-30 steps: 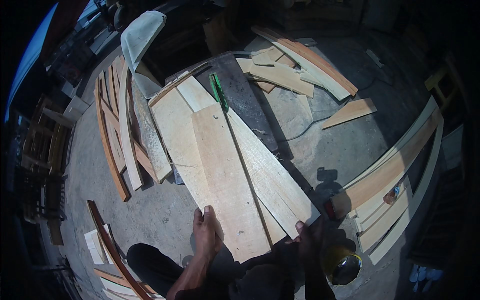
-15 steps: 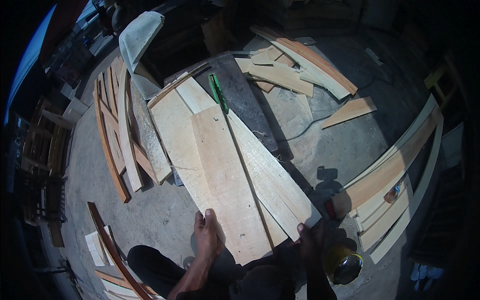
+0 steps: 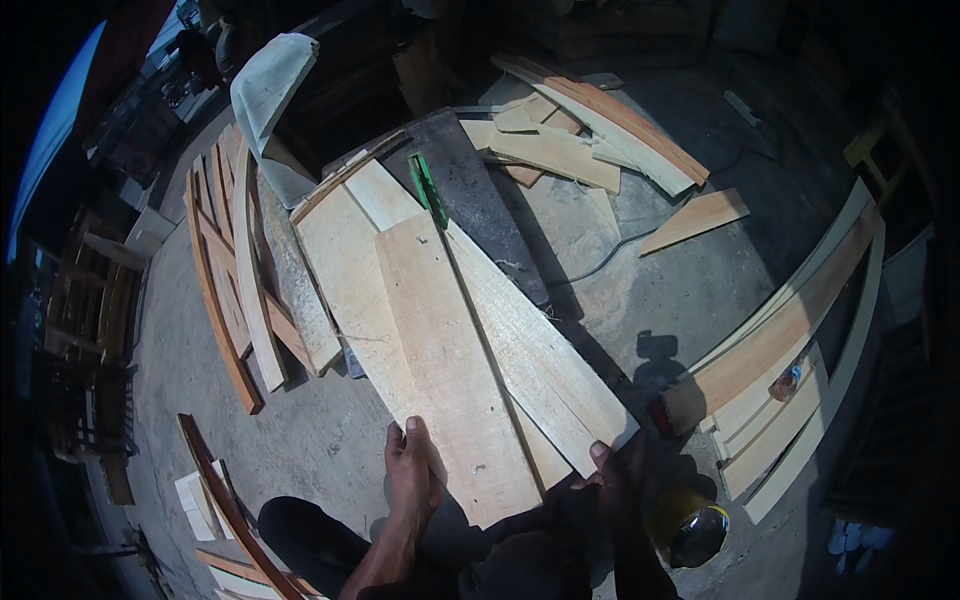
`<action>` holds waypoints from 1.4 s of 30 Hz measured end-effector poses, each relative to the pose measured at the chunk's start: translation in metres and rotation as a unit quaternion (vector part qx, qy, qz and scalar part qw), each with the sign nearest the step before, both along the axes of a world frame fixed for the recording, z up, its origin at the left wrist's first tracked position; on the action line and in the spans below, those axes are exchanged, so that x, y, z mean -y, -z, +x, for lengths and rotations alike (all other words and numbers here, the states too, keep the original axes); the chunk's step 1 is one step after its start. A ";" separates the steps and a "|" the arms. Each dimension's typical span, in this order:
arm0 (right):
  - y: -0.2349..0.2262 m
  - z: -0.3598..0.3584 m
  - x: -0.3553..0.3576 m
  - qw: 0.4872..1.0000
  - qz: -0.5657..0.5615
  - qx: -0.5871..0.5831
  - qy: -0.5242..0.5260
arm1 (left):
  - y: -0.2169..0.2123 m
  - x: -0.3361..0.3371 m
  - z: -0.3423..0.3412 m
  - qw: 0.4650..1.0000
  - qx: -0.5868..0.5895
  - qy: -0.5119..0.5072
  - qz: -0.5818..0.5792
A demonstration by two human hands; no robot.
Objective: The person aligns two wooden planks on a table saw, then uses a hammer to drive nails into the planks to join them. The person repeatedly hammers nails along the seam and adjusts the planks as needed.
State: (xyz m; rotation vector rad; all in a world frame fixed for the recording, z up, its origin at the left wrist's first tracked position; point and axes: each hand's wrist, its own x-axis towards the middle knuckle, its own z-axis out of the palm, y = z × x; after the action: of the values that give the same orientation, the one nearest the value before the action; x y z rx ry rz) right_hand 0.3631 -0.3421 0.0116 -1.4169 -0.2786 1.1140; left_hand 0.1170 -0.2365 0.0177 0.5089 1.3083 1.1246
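Note:
Several pale planks overlap across a dark flat-topped bench [image 3: 475, 200]. A long plank [image 3: 455, 375] with a few small dark marks lies uppermost. Under it, a wider pale board [image 3: 345, 275] shows on the left and another plank [image 3: 535, 345] slants out to the right. My left hand [image 3: 410, 472] is closed on the left edge of the wider board, thumb on top. At the near end of the right-hand plank, my right hand [image 3: 612, 480] grips the corner, thumb up; its fingers are in shadow. A narrow green strip-like piece [image 3: 428, 190] sits beyond the uppermost plank.
Wood strips [image 3: 262, 310] lean at the left, and offcuts [image 3: 555, 155] are heaped beyond the bench. Long curved boards [image 3: 780, 325] lie at the right. A yellow-rimmed round container [image 3: 695, 535] stands near my right forearm. A cable [image 3: 605, 265] crosses the floor.
The whole view has shifted slightly. Both hands keep the same grip, and the planks show no clear movement on the bench.

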 end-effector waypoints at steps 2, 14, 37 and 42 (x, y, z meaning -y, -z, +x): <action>0.001 0.000 0.000 1.000 -0.005 -0.002 0.001 | 0.003 0.000 -0.001 1.000 -0.005 -0.001 0.000; 0.010 0.001 -0.005 1.000 0.015 -0.013 -0.007 | 0.015 -0.005 -0.007 0.999 0.013 -0.005 0.031; 0.012 0.000 -0.030 0.999 0.020 -0.026 -0.011 | 0.013 -0.028 -0.006 0.999 0.023 -0.025 0.014; 0.007 0.000 -0.014 1.000 0.022 -0.010 0.000 | 0.006 -0.014 -0.004 1.000 0.003 -0.018 0.025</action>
State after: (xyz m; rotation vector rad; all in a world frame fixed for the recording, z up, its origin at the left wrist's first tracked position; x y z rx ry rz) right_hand 0.3628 -0.3280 0.0043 -1.3654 -0.2881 1.1156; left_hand 0.1133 -0.2228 0.0113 0.5205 1.2913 1.1902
